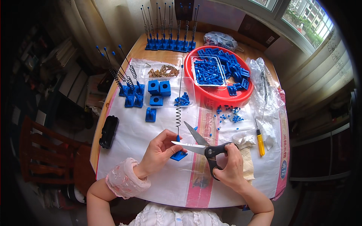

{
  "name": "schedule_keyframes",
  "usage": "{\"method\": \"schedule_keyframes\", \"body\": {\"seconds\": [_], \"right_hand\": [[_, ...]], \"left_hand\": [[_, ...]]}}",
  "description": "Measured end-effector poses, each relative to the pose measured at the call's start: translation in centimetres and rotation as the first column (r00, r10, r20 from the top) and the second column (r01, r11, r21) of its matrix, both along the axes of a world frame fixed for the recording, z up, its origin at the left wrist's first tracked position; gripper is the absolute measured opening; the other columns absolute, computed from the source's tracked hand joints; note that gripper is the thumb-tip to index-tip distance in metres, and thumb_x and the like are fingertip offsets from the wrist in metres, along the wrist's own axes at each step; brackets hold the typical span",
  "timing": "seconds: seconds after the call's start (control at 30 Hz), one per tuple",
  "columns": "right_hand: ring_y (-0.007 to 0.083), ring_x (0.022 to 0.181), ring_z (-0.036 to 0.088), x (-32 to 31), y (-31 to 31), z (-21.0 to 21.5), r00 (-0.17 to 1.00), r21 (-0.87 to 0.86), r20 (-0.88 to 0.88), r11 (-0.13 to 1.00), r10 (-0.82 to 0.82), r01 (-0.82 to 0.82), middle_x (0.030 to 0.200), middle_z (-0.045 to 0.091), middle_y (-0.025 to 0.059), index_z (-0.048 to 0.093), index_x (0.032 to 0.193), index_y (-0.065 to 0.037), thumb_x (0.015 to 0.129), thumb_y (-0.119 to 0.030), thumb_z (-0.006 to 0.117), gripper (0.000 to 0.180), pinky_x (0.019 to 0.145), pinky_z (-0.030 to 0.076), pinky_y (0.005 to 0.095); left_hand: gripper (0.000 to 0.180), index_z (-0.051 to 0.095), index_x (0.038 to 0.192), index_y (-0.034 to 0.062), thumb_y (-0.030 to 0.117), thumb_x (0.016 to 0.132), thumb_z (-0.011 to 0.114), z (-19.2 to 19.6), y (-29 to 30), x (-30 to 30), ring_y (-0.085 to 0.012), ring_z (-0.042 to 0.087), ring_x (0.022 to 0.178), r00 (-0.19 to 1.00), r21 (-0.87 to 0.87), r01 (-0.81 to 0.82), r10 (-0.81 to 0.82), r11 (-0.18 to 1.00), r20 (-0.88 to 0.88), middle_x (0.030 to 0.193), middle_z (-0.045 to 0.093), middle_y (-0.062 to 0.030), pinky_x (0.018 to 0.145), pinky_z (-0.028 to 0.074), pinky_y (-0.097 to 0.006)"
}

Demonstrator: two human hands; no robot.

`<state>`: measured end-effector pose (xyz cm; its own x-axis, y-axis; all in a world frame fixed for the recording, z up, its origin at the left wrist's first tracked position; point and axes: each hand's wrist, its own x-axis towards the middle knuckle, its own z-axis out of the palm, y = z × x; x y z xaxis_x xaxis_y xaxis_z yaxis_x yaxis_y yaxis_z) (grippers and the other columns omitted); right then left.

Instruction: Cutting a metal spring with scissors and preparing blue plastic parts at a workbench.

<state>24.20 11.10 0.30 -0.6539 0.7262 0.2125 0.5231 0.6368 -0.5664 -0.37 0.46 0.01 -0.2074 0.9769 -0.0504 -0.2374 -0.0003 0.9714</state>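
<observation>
My left hand (156, 150) pinches the blue foot of a coiled wire spring rod (178, 117), which stands nearly upright and ends in a small blue tip. Below my fingers shows its flat blue base (178, 155). In my right hand (232, 165) is a pair of black-handled scissors (209, 151) with the blades spread apart. The lower blade points left and crosses in front of the blue foot, close to my left fingers; whether it touches cannot be told. The other blade points up and left, right of the spring.
Behind my left hand lie a single blue base (151, 115), blue blocks (156, 100) and brass screws (163, 71). A red tub (217, 98) holds blue parts. To the right are tiny blue pieces (235, 116) and a yellow-handled screwdriver (261, 145). Upright spring rods (169, 46) stand at the back.
</observation>
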Motion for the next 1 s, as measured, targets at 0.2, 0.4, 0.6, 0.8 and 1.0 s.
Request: {"method": "schedule_keyframes", "body": {"seconds": [0.2, 0.4, 0.6, 0.8, 1.0], "right_hand": [[0.0340, 0.082, 0.050, -0.02, -0.04, -0.14, 1.000, 0.008, -0.017, 1.000, 0.000, 0.000, 0.088, 0.047, 0.0144, 0.045, 0.100, -0.001, 0.053, -0.009, 0.072, 0.054, 0.073, 0.040, 0.0431], [0.0331, 0.080, 0.049, -0.06, -0.15, -0.34, 1.000, 0.019, -0.020, 1.000, -0.006, 0.006, 0.086, 0.046, 0.0140, 0.045, 0.099, -0.001, 0.054, -0.009, 0.072, 0.054, 0.072, 0.040, 0.0427], [0.0339, 0.080, 0.049, -0.15, -0.12, -0.46, 0.999, 0.005, -0.036, 1.000, -0.003, 0.004, 0.086, 0.046, 0.0147, 0.045, 0.099, 0.000, 0.055, -0.009, 0.071, 0.052, 0.072, 0.040, 0.0431], [0.0347, 0.081, 0.050, -0.24, -0.20, -0.12, 0.999, -0.036, -0.031, 0.999, -0.014, 0.013, 0.086, 0.047, 0.0154, 0.045, 0.099, 0.000, 0.056, -0.009, 0.071, 0.051, 0.072, 0.041, 0.0435], [0.0340, 0.081, 0.050, -0.21, -0.26, 0.01, 0.999, -0.058, -0.040, 0.998, -0.005, 0.003, 0.087, 0.047, 0.0147, 0.045, 0.100, -0.001, 0.057, -0.009, 0.070, 0.051, 0.072, 0.041, 0.0423]], "left_hand": [[0.020, 0.053, 0.110, 0.0014, 0.007, 0.094, 0.065, 0.14, -0.06, -0.10, -0.0152, 0.069, 0.094, 1.000, -0.031, -0.001, 0.001, 1.000, -0.005, 0.101, 0.067, -0.0089, 0.085, 0.056, -0.026], [0.021, 0.054, 0.110, 0.0014, 0.008, 0.094, 0.065, 0.31, -0.08, -0.03, -0.0156, 0.070, 0.092, 1.000, -0.040, -0.008, 0.008, 0.999, 0.001, 0.099, 0.067, -0.0091, 0.083, 0.057, -0.026], [0.024, 0.052, 0.114, 0.0017, 0.008, 0.095, 0.065, 0.05, -0.19, 0.25, -0.0166, 0.070, 0.093, 0.998, -0.020, -0.024, 0.026, 0.999, 0.063, 0.099, 0.068, -0.0105, 0.083, 0.057, -0.026], [0.026, 0.050, 0.117, 0.0028, 0.008, 0.096, 0.063, -0.17, -0.19, 0.34, -0.0125, 0.064, 0.102, 0.999, 0.034, -0.048, 0.048, 0.998, 0.018, 0.107, 0.063, -0.0070, 0.089, 0.053, -0.025], [0.025, 0.051, 0.117, 0.0041, 0.005, 0.095, 0.063, -0.35, -0.19, 0.50, -0.0098, 0.061, 0.102, 0.998, 0.051, -0.058, 0.058, 0.997, 0.005, 0.109, 0.062, -0.0057, 0.090, 0.052, -0.024]]}}
